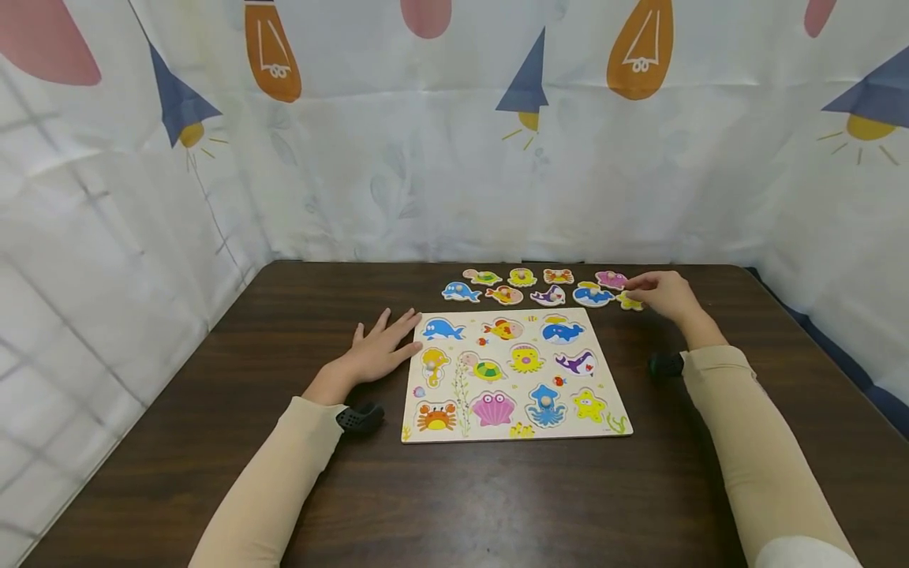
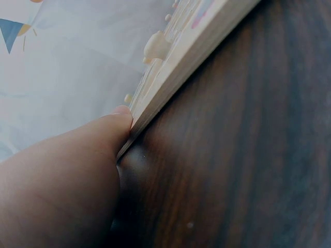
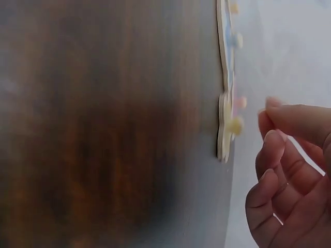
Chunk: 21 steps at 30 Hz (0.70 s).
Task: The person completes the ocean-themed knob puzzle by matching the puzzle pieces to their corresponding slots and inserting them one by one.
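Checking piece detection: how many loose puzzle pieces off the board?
9, behind the board: back row of four, front row of five, the last by the right hand. More may hide under it.

The table (image 1: 213,473) across the lower frame is dark wood with visible grain and a faint sheen. At centre, the puzzle board (image 1: 618,430) is pale, smooth wood, matt, with glossy printed animals. Behind hangs creased, matt printed cloth (image 1: 355,158).

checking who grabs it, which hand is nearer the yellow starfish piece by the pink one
Right. The right hand hovers at the yellow starfish piece, fingers just off its knob; the left hand rests flat against the puzzle board's left edge.
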{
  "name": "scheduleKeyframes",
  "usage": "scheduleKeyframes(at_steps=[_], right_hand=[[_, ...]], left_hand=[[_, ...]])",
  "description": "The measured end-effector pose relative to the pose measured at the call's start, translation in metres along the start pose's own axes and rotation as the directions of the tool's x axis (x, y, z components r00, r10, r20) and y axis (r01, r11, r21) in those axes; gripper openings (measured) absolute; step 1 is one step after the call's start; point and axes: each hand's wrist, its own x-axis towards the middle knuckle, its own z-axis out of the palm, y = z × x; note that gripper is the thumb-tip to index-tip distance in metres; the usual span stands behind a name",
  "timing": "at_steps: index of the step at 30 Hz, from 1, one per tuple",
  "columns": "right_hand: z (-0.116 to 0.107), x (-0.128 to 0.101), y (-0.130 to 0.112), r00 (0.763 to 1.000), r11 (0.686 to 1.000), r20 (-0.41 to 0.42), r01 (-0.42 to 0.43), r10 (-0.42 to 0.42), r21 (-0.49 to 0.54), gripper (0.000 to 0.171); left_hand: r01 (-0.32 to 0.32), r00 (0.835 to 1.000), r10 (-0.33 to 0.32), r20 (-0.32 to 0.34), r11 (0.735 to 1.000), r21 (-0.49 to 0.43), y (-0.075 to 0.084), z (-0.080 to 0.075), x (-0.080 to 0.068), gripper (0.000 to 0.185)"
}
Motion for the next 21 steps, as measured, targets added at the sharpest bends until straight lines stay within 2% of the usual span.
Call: scheduleKeyframes(at_steps=[21], right_hand=[[-0.005,0.024,0.022,0.985,0.992,0.126,-0.123,0.121,0.009,0.04]], left_hand=[[0.006,1.0,-0.006,-0.018,1.0,0.006,0.001,-0.001,-0.001,0.07]])
